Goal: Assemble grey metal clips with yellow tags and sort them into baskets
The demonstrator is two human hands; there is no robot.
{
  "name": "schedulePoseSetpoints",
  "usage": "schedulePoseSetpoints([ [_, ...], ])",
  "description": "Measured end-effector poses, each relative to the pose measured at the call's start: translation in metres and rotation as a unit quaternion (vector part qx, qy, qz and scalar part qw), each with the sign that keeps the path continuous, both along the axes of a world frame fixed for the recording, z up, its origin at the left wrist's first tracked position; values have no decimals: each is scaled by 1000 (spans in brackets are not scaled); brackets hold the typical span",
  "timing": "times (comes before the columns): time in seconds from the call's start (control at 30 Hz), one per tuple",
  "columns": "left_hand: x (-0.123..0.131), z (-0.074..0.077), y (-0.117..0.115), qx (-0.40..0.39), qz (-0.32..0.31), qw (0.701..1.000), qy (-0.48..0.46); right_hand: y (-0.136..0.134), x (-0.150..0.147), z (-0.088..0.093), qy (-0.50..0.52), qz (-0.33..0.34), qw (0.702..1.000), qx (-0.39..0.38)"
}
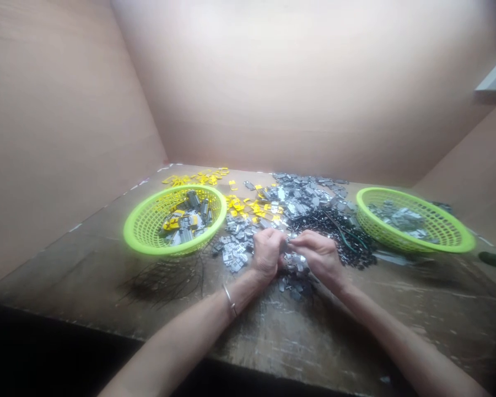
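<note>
My left hand (267, 252) and my right hand (320, 255) meet at the middle of the worn table (107, 259), fingers curled and pinched together around small grey metal parts (291, 259). What exactly sits between the fingertips is too small to make out. A thin bracelet (230, 300) circles my left wrist. Loose grey parts (235, 251) lie just left of my left hand, and a pile of small black pieces (334, 226) lies behind my right hand.
A green basket (134, 234) at the left holds grey and yellow parts. A second green basket (463, 242) at the right holds grey parts. Yellow pieces (198, 177) and more grey parts (306, 190) lie at the back. Cardboard walls enclose the table.
</note>
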State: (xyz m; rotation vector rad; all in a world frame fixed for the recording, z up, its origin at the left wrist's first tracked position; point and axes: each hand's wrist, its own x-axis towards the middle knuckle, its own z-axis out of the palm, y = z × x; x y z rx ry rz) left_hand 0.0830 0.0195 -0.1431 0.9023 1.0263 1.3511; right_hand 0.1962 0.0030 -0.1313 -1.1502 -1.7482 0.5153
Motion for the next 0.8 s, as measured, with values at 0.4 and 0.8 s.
schedulePoseSetpoints([
  [0.4, -1, 7, -1, -2, -17, 999, -41, -4, -4, 3, 17, -39, 998, -56],
  [0.8, -12, 3, 5, -35, -248, 966, -65, 0, 7, 10, 101, -16, 977, -186],
])
